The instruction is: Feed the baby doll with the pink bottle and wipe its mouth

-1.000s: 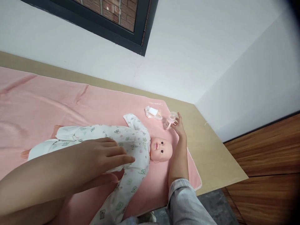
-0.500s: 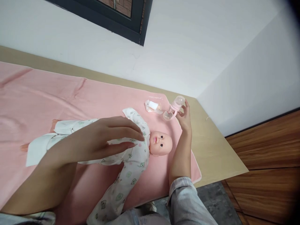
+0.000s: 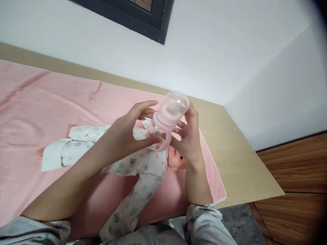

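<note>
A clear baby bottle (image 3: 170, 110) with a domed cap, pink collar and pink handle is held up over the doll in my right hand (image 3: 190, 136), whose fingers curl around its far side. My left hand (image 3: 135, 127) curves about the lower part of the bottle, fingers and thumb apart; whether they touch it is not clear. Below lies a baby doll (image 3: 176, 160) on its back, its head partly covered by my right hand. The doll's white printed clothes (image 3: 148, 166) show under my left forearm.
A pink blanket (image 3: 51, 98) covers much of the light wooden table (image 3: 230, 163). White walls (image 3: 204, 51) and a dark window frame (image 3: 143, 30) stand behind. Wood-grain panels (image 3: 293, 170) are at the right, beside a small hook (image 3: 236, 129).
My right hand has brought the bottle left and closer to me. My left hand has risen from above the doll's chest to the bottle. The small clear packet is now out of sight.
</note>
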### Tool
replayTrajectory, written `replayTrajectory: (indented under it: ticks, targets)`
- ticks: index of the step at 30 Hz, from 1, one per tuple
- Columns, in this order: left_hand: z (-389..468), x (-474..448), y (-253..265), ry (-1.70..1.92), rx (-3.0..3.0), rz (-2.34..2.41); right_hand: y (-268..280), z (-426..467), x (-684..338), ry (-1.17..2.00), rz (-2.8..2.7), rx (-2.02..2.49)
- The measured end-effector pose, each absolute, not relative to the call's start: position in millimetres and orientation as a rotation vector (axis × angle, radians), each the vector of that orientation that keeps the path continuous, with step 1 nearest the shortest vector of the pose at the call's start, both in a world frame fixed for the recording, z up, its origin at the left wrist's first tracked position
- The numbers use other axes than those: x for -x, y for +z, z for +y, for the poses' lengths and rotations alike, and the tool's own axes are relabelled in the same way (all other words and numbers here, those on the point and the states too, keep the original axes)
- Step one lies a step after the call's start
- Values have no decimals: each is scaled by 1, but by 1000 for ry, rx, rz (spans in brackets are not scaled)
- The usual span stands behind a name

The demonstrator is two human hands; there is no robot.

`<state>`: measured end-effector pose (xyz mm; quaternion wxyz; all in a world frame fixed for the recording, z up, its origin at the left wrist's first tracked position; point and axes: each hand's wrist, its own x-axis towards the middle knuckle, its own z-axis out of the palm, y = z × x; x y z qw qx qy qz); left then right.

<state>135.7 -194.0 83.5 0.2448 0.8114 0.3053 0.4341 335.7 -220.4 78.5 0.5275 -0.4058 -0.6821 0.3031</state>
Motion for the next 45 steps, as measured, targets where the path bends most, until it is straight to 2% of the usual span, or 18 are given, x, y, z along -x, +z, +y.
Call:
replayTrajectory:
  ticks: [6, 12, 20, 25, 33, 40, 45]
  targets:
    - [-194, -137, 87, 1089, -2229, 1023, 73, -218, -321, 873, -1614, 900]
    - [-189, -138, 91, 1075, -2329, 1014, 74, -215, -333, 1025, -1745, 839]
    - [-176, -140, 85, 924, -2508, 1039, 77, -219, -336, 644, -1797, 1012]
    - [-171, -137, 77, 896, -2593, 1038, 74, -219, -331, 567, -1759, 1062]
    - [-164, -119, 88, 825, -2557, 1297, 78, -210, -363, 441, -1585, 1068]
    - [-125, -86, 75, 982, -2288, 1437, 16, -139, -457, 225, -1449, 1454]
    - [-89, -57, 44, 1018, -2134, 1526, -54, -109, -499, 296, -1312, 1766]
